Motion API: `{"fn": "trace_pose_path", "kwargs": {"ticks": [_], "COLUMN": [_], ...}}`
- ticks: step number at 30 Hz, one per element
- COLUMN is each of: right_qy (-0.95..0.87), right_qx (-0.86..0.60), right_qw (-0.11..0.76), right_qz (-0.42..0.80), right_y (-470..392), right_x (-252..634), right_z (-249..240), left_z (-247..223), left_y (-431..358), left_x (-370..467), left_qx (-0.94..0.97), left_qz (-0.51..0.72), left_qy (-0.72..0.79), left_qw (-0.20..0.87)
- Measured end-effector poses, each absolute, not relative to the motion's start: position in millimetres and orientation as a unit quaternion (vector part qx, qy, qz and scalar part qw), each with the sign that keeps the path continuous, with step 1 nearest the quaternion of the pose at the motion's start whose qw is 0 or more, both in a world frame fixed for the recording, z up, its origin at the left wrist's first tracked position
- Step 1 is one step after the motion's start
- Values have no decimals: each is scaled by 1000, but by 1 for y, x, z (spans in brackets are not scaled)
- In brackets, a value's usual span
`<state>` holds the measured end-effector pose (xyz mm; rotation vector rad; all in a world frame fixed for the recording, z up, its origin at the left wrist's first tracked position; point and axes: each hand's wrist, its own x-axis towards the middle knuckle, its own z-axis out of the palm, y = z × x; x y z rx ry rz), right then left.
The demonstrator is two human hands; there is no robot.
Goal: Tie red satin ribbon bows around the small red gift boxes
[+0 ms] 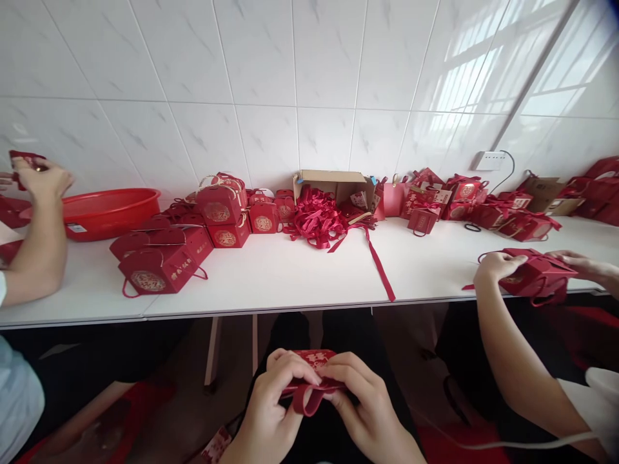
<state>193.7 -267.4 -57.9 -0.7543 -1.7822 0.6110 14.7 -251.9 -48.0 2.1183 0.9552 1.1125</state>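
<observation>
Low over my lap, my left hand [283, 393] and my right hand [360, 396] meet around a small red printed piece [316, 356], which looks like a gift box; my fingers hide most of it. A dark red ribbon [305, 401] bends into a loop at its near side, by my left thumb. Both hands are closed, the fingers pinching the piece and ribbon from either side. Beyond them on the white table [271, 277], a pile of red ribbons [319, 219] spills from a cardboard box [333, 177], with one strip [380, 264] trailing toward the front edge.
Red gift boxes [159, 261] with gold print stand left, some stacked. A red basin [111, 212] is farther left, beside another person's raised hand [43, 177]. At right, another person's hands [498, 267] hold a red box [532, 274]. More boxes [464, 193] line the wall.
</observation>
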Motion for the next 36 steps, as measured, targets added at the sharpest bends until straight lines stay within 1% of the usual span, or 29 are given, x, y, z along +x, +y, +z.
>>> {"fn": "trace_pose_path", "kwargs": {"ticks": [8,14,18,23,28,33,36], "right_qy": [-738,-734,-736,-733,-715,-680,-695], "right_qx": [-337,-346,-320,-277,-270,-267,-313], "right_qw": [546,547,560,597,621,663,633], "right_qz": [210,205,207,172,175,164,137], "right_y": [-258,-251,-235,-210,-192,-187,-190], "right_x": [189,187,187,187,184,178,182], "right_z": [-73,-77,-71,-60,-69,-79,-78], "left_z": [-55,-53,-43,-23,-27,-38,-40], "left_y": [-243,-239,-231,-211,-191,-182,-179], "left_x": [17,19,22,26,27,26,25], "left_qx": [769,753,746,766,772,778,776], "left_qz": [403,411,437,463,479,469,479], "left_qy": [386,405,400,375,356,333,304], "left_qw": [312,316,304,239,217,253,277]}}
